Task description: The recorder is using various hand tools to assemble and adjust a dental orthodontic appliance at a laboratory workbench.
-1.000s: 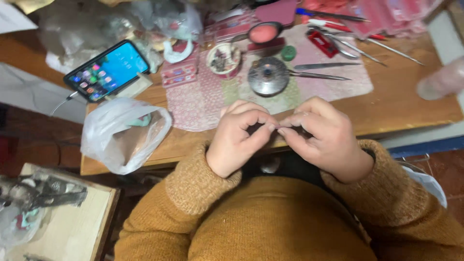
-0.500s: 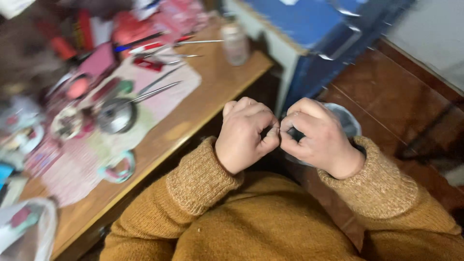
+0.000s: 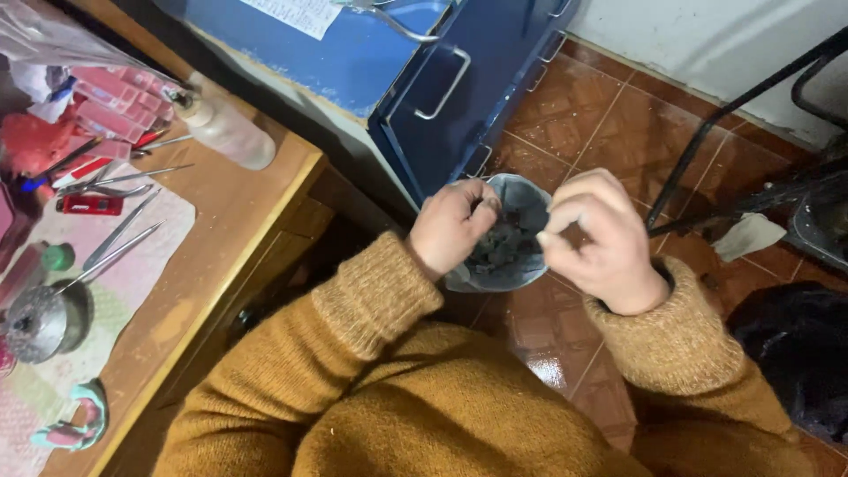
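Over floor bin (image 3: 517,199), both hands (image 3: 530,234) curled, fingertips pinched

likely home workshop, tool-strewn wooden bench (image 3: 238,221), tiled floor (image 3: 609,124)

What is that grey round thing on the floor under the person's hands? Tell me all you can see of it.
The grey container looks like a small round bin or bucket lined with a thin grey plastic bag, seen from above. It stands on the brown tiled floor beside the blue metal cabinet. Inside lies dark, crumpled stuff, too blurred to name. The left hand and right hand are over its rim, fingers pinched; whether they touch it is unclear.
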